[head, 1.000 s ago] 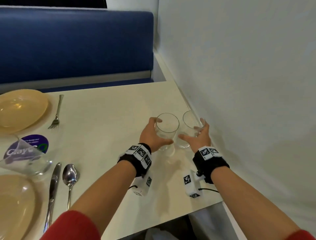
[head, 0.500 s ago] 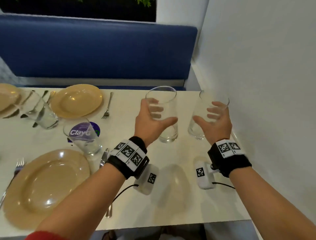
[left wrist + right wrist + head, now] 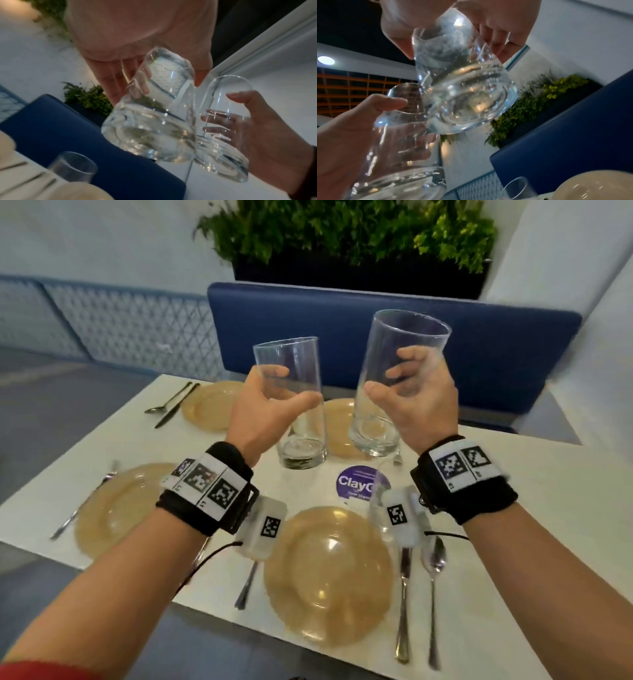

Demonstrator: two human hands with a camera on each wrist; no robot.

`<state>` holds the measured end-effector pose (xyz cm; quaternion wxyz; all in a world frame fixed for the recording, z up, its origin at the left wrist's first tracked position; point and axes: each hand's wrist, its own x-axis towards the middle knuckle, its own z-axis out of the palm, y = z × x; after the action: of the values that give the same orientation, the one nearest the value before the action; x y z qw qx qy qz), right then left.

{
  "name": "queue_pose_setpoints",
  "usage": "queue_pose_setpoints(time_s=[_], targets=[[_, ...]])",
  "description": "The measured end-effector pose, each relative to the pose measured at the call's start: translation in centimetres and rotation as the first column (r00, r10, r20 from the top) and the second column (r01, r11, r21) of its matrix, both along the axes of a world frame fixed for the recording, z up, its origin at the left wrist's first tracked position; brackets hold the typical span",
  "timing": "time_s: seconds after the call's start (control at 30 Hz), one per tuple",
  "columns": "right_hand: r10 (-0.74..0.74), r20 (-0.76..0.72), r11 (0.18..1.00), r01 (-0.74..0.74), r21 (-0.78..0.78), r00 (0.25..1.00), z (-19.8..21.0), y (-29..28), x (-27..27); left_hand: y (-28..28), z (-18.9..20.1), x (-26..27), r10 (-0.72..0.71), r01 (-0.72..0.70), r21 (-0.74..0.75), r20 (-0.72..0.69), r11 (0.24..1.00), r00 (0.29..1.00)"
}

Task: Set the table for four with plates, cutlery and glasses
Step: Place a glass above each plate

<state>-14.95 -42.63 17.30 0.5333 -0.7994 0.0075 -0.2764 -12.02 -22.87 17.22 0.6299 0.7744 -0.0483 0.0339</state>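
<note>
Holding one upright glass (image 3: 294, 405) in left hand (image 3: 263, 409), another (image 3: 394, 385) in right hand (image 3: 418, 402), both above far plates (image 3: 342, 429); placement lies forward and down.

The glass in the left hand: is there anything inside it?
Nothing shows inside the left-hand glass; it looks clear and empty, and the left hand's fingers show through it where they wrap behind. Its thick base distorts the view, so a few drops there cannot be ruled out.

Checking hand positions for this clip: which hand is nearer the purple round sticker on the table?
Right. The right hand holds its glass almost directly above the purple sticker; the left hand, with the other glass, is off to the sticker's left.
</note>
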Motion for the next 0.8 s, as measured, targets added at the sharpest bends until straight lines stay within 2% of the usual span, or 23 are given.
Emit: queue_pose_setpoints(time_s=[0.3, 0.47, 0.6, 0.8], targets=[[0.224, -0.214, 0.975, -0.221, 0.037, 0.951, -4.4, 13.3, 7.0, 14.1, -3.1, 6.8, 0.261, -0.249, 0.104, -0.119, 0.963, 0.958], [0.275, -0.33, 0.961, -0.271, 0.058, 0.903, -7.6, 18.7, 10.4, 20.3, -5.7, 11.4, 0.305, -0.283, 0.133, -0.194, 0.95, 0.932], [0.259, -0.403, 0.966, -0.244, 0.089, 0.878, -10.0, 22.7, 13.3, 24.8, -8.1, 15.9, 0.29, -0.264, 0.137, -0.237, 0.955, 0.927], [0.105, -0.491, 0.993, -0.062, 0.102, 0.865, -13.5, 28.6, 15.1, 29.3, -11.4, 21.9, 0.144, -0.082, 0.207, -0.305, 0.975, 0.941]])
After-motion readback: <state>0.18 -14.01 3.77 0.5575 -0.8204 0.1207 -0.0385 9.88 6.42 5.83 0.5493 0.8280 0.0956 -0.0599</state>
